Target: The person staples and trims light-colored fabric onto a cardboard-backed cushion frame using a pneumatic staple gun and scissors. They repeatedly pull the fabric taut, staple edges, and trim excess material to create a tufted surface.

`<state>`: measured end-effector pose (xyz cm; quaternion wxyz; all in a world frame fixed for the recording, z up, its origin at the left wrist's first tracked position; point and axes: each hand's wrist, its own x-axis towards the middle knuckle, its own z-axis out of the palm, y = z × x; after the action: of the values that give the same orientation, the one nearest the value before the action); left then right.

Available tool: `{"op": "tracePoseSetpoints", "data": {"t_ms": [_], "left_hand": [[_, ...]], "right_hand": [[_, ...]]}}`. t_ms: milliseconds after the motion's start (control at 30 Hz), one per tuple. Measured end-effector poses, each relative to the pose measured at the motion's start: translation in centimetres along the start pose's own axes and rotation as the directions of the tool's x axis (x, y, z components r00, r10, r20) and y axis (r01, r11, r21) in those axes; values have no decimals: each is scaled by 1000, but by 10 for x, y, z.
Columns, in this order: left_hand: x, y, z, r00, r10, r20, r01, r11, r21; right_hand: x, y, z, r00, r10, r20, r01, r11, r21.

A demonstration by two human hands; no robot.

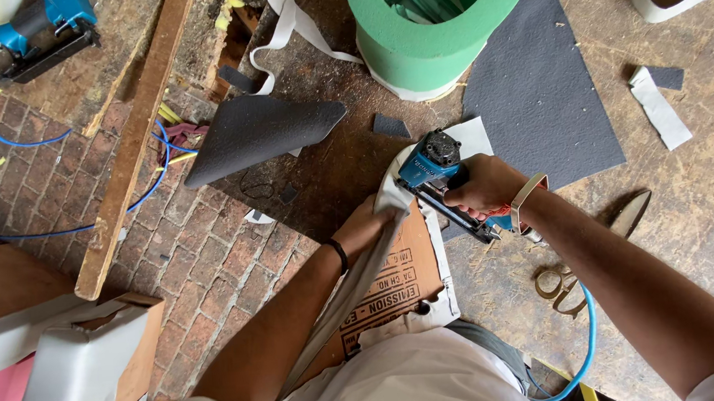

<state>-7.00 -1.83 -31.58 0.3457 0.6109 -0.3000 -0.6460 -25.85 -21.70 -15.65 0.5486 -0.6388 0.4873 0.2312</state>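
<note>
Green foam ring (437,27) stands at the top of the view on the worn floor (706,168), and serves as landmark. Just right of and below it lies a dark grey felt sheet (533,88). Below the ring, a brown cardboard panel (396,281) carries pale grey fabric (377,241). The left hand (369,225) is closed, pinching that fabric taut. The right hand (483,185) is wrapped fully around a blue pneumatic stapler (434,170), nose on the fabric. Scissors (587,251) lie farther right.
</note>
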Motion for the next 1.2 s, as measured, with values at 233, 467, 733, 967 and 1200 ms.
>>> {"op": "tracePoseSetpoints", "data": {"t_ms": [233,467,733,967,1200], "left_hand": [[-5,39,21,956,-58,-286,178,893,414],[-10,54,27,953,-56,-298,207,839,503],[-16,59,28,972,-8,-235,135,837,530],[-26,59,11,994,-105,43,79,914,398],[-130,57,-17,849,-296,437,385,913,-131]], "right_hand": [[-13,-9,4,996,-86,25,90,979,-182],[-22,-15,5,997,-76,-4,70,928,-367],[-31,-3,18,994,-106,-7,92,898,-430],[-74,62,9,968,78,-238,-116,982,-149],[-113,244,-5,729,201,-654,-175,979,106]]}}
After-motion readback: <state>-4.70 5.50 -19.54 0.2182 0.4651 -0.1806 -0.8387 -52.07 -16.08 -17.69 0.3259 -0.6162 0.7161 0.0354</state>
